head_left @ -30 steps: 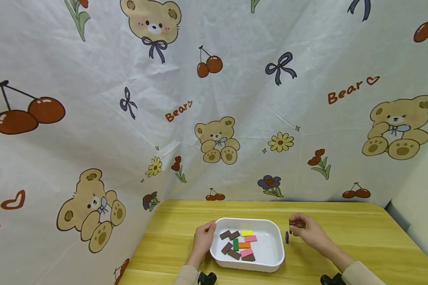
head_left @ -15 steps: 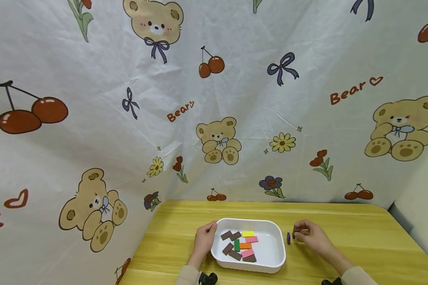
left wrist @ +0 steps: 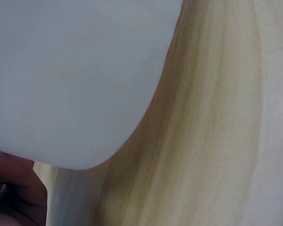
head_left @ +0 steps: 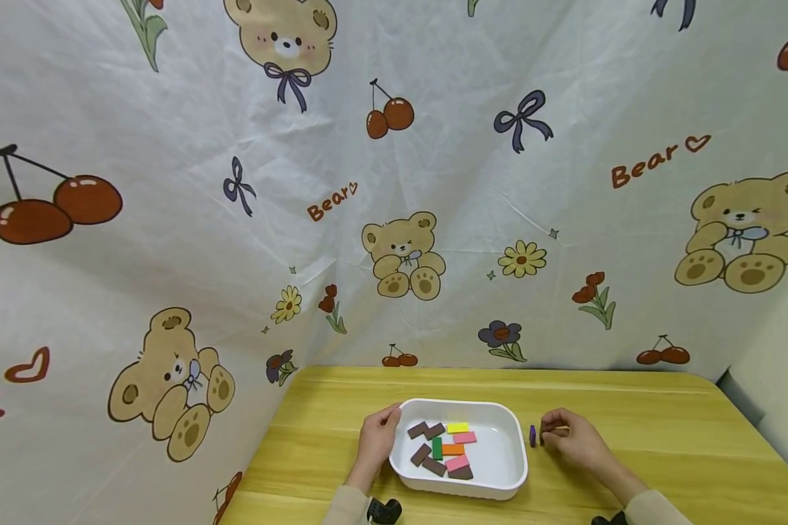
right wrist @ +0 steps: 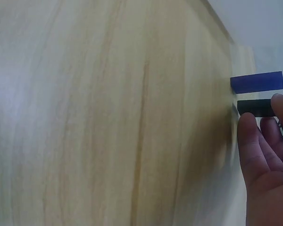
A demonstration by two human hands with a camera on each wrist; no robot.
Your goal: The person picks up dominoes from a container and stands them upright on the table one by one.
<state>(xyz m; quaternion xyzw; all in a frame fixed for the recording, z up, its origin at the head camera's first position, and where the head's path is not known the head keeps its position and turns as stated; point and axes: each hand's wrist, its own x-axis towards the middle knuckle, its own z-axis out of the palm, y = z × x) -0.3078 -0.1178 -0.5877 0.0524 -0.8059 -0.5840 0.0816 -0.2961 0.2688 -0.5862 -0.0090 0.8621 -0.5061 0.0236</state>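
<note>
In the head view my left hand point(head_left: 376, 440) holds the left rim of a white plastic tray point(head_left: 462, 490); some curled fingers point(left wrist: 23, 188) show under the tray's edge in the left wrist view. My right hand point(head_left: 579, 441) pinches a dark brown domino block point(right wrist: 257, 108) between thumb and fingers, low over the table right of the tray. Beside it, a small gap away, a purple domino block point(right wrist: 257, 82) stands upright on the table between the tray and the hand. Whether the brown block's base touches the table is hard to tell.
Inside the tray lie several flat blocks: dark brown ones point(head_left: 421, 455), a green one point(head_left: 437, 448), an orange one point(head_left: 454, 450), a yellow one point(head_left: 457, 428) and pink ones point(head_left: 464, 437). A patterned cloth point(head_left: 460, 182) hangs behind the wooden table point(head_left: 663, 423).
My right hand has come down and slightly right with the brown block, from above and behind the purple block to just right of it. The left hand stays on the tray.
</note>
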